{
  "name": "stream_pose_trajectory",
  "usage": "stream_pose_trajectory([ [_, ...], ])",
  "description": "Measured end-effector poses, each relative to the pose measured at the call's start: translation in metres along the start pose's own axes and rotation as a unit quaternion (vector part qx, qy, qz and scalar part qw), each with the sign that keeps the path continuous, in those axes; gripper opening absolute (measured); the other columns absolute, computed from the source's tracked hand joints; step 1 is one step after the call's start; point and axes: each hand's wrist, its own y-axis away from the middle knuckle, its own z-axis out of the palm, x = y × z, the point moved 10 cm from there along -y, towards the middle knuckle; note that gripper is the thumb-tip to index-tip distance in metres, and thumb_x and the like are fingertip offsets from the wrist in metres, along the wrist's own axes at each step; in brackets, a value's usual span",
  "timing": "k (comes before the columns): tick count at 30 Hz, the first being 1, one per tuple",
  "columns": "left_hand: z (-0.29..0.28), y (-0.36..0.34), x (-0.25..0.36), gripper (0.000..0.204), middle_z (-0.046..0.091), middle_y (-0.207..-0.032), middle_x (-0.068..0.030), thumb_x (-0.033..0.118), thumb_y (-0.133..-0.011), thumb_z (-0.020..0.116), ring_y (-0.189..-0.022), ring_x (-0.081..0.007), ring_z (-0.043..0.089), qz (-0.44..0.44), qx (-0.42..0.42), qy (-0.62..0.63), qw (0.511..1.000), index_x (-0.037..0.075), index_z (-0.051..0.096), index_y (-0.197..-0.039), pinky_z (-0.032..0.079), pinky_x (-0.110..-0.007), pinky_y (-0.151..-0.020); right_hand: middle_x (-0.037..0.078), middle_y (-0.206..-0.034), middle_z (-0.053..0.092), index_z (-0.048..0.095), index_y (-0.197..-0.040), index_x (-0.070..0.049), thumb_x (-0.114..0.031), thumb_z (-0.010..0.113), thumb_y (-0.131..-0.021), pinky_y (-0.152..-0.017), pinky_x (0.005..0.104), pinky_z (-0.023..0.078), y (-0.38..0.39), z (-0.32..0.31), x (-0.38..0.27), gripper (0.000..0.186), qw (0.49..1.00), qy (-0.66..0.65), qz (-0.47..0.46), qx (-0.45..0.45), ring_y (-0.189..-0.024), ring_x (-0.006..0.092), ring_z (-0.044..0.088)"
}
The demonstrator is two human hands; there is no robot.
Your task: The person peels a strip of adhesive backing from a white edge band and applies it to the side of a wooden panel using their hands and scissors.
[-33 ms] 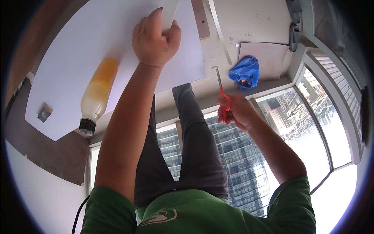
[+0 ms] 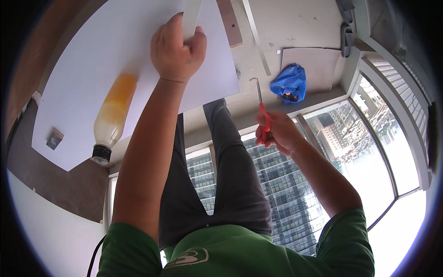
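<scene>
My left hand (image 2: 177, 51) is closed around a flat white strip (image 2: 191, 18) above the white tabletop (image 2: 138, 27); the strip runs out of the top of the view. In my right hand (image 2: 279, 131) is a pair of red-handled scissors (image 2: 261, 108), held off the table's right side with the blades together, pointing away from me. A small bent end shows at the scissors' tip; whether it is a loose bit of strip I cannot tell. Left of my left forearm, a clear bottle (image 2: 114, 111) with a black cap and orange-yellow contents is on the tabletop.
A small dark square packet (image 2: 54, 138) lies at the table's left. Beyond the scissors are a crumpled blue bag (image 2: 290, 83), a flat grey-beige board (image 2: 309, 67), and another long pale strip (image 2: 256, 37). Dark slippers (image 2: 346, 39) sit near the wall; windows (image 2: 374, 134) line the near right.
My left hand has shifted slightly left and nearer to me with the white strip. The scissors in my right hand have barely moved, and the whole view has shifted a little.
</scene>
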Motion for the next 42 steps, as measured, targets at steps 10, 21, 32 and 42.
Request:
stream_pose_trajectory([
  [10,0.003,0.003,-0.006,0.033,0.06,-0.088,-0.007,0.014,-0.088,0.066,-0.072,-0.0184,0.062,-0.092,-0.065,0.061,0.992,0.003,0.054,-0.116,0.052,-0.029,-0.065,0.015,-0.129,0.058,0.038,-0.137,-0.008,-0.016,0.06,-0.095,-0.077,0.03,0.056,-0.045,-0.003,0.001,0.048,0.919,-0.263,-0.294,-0.019,-0.096,0.0163,0.063],
  [21,0.004,0.002,-0.003,0.035,0.062,-0.087,-0.0083,0.016,-0.088,0.066,-0.076,-0.0204,0.064,-0.076,-0.073,0.02,0.994,0.0,0.053,-0.116,0.052,-0.029,-0.067,0.013,-0.127,0.06,0.036,-0.139,-0.006,-0.019,0.054,-0.101,-0.077,0.0273,0.054,-0.053,0.017,-0.026,0.044,0.919,-0.214,-0.329,-0.042,-0.093,0.0142,0.063],
  [32,0.007,0.001,-0.006,0.036,0.065,-0.092,-0.0119,0.019,-0.089,0.064,-0.082,-0.0232,0.064,-0.096,-0.071,0.033,0.992,0.0,0.053,-0.117,0.052,-0.034,-0.075,0.013,-0.116,0.066,0.04,-0.136,-0.002,-0.022,0.055,-0.099,-0.069,0.0266,0.053,-0.065,-0.01,0.0,0.045,0.938,-0.168,-0.301,0.016,-0.085,0.0137,0.065],
  [42,-0.108,-0.009,0.23,0.029,0.062,-0.08,-0.0156,0.011,-0.083,0.07,-0.067,-0.0307,0.063,0.115,-0.212,0.206,0.948,-0.004,0.059,-0.106,0.052,-0.036,-0.064,0.006,-0.093,0.07,0.053,-0.121,-0.004,-0.016,0.054,-0.091,-0.051,0.027,0.05,-0.003,-0.114,0.232,0.032,0.977,-0.025,-0.08,0.194,-0.064,0.013,0.064],
])
